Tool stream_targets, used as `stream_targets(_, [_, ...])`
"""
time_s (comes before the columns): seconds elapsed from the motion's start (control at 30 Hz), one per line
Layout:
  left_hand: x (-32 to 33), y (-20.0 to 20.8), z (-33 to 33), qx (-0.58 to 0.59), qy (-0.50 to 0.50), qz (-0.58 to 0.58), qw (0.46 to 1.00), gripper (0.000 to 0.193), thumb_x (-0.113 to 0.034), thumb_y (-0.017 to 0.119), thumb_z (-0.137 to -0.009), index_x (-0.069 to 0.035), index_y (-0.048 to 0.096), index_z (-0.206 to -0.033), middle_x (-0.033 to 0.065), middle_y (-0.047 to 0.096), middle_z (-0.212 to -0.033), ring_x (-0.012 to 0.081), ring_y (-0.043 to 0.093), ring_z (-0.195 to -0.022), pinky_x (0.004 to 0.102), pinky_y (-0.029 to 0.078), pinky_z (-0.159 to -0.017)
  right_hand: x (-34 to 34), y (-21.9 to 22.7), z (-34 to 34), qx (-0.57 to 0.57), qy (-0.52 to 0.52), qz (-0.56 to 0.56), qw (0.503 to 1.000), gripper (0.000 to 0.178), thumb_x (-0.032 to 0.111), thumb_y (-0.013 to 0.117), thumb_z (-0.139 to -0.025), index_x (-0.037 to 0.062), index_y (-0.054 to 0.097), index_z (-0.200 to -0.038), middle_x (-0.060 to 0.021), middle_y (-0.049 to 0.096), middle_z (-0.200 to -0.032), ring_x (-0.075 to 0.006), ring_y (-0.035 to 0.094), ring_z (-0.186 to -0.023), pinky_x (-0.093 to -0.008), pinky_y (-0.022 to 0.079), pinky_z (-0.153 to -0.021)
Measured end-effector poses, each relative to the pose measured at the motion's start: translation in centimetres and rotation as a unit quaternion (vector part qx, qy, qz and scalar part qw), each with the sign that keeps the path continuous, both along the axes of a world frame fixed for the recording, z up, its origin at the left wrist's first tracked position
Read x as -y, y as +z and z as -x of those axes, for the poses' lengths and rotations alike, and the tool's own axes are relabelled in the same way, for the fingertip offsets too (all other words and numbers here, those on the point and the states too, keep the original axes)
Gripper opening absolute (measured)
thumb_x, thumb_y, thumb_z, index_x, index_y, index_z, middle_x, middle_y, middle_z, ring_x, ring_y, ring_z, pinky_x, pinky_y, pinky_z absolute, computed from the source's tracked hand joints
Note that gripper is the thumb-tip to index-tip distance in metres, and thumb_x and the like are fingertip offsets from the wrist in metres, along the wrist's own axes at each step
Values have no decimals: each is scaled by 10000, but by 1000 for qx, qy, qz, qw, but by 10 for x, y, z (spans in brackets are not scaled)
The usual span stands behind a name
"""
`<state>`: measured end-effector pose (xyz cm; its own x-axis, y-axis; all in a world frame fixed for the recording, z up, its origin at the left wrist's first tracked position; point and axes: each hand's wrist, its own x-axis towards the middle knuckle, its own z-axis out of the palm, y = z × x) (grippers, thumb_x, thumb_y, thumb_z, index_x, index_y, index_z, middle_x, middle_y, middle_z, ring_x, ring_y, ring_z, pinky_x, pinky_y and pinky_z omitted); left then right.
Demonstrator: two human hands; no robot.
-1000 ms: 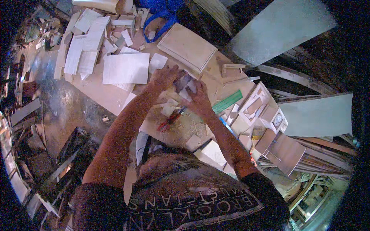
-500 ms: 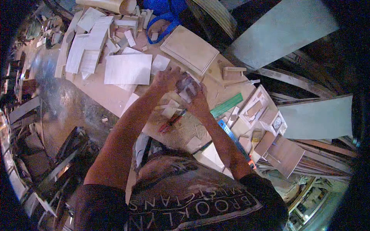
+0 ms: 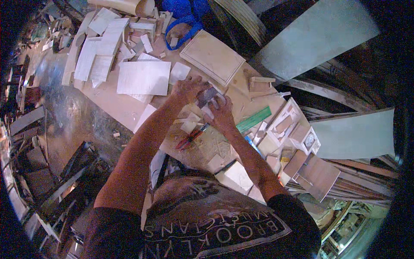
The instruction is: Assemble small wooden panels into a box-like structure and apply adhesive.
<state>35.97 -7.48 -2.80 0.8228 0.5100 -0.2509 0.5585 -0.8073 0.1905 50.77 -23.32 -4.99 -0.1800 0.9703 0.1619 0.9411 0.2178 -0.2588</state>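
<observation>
In the middle of the workbench, a small flat grey piece (image 3: 208, 94) lies between my two hands, its kind not clear. My left hand (image 3: 187, 90) is closed at its left end, holding it near the bench top. From the other side my right hand (image 3: 221, 113) bends its fingers over the near right part of the piece, with a pale edge showing beneath them. Just nearer to me lies a red-handled tool (image 3: 189, 139) with a thin dark shaft. Pale wood offcuts (image 3: 189, 123) rest beside it.
White sheets (image 3: 144, 77) and wood scraps cover the far left of the bench (image 3: 125, 113). A flat wooden panel (image 3: 212, 56) lies beyond my hands, near a blue bag (image 3: 186, 26). To the right are a green strip (image 3: 253, 119) and framed wooden parts (image 3: 290, 121).
My right hand has shifted slightly toward me over the grey piece, and more of the piece's grey face shows. My left hand stays nearly in place.
</observation>
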Motion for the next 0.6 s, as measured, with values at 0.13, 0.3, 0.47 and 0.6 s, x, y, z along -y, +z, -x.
stream_targets(0.13, [0,0,1,-28,3,14,1000,562,-274,660,-828,-389,476,-1347,60,481,-1292,297,548,-1162,449,575,-792,3,0,-1,-56,-13,-19,998,472,392,707,-759,35,658,-1064,-219,460,-1315,-472,338,-1232,-604,257,-1059])
stream_targets(0.3, [0,-6,7,84,-25,-34,996,370,-268,486,-923,-238,527,-1290,109,541,-1184,342,611,-1030,514,565,-756,0,-6,-3,-20,7,-46,999,512,372,743,-726,51,641,-1112,-231,445,-1309,-462,346,-1226,-618,261,-1048])
stream_targets(0.47, [-5,-8,3,41,-12,38,998,382,-275,505,-911,-233,534,-1290,123,565,-1136,347,619,-1001,513,562,-761,-3,-11,-3,10,12,-31,999,554,380,758,-709,60,620,-1140,-243,440,-1303,-446,352,-1227,-625,261,-1038])
stream_targets(0.6, [-4,-5,5,80,-34,-22,996,393,-278,532,-895,-229,541,-1285,122,582,-1109,342,628,-978,490,563,-739,-4,-6,-3,-11,13,-52,998,515,383,722,-750,62,616,-1138,-231,465,-1290,-410,363,-1240,-615,246,-1051])
